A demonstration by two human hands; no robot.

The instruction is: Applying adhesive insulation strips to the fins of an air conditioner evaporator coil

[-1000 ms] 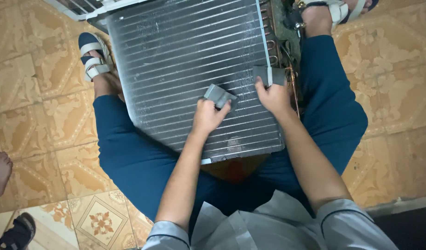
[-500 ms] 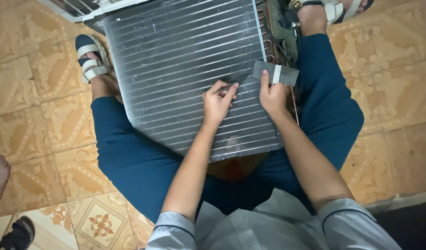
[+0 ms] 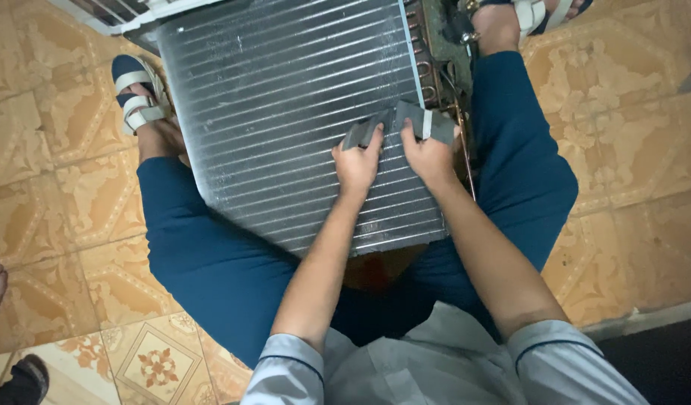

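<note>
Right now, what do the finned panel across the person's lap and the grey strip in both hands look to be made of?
Finned panel: thin bare metal, probably aluminium, going by its dull silver sheen and fine parallel ridges. Grey strip: likely foam or soft rubber, matte dark grey and bending between the left hand and right hand; the look leaves it open.

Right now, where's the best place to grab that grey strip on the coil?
Probably by its two ends, from the near side. The grey strip lies flat across the finned coil, so pinching each end keeps it stretched. The left hand is at its left end, the right hand at its right, beside the copper tubes.
</note>
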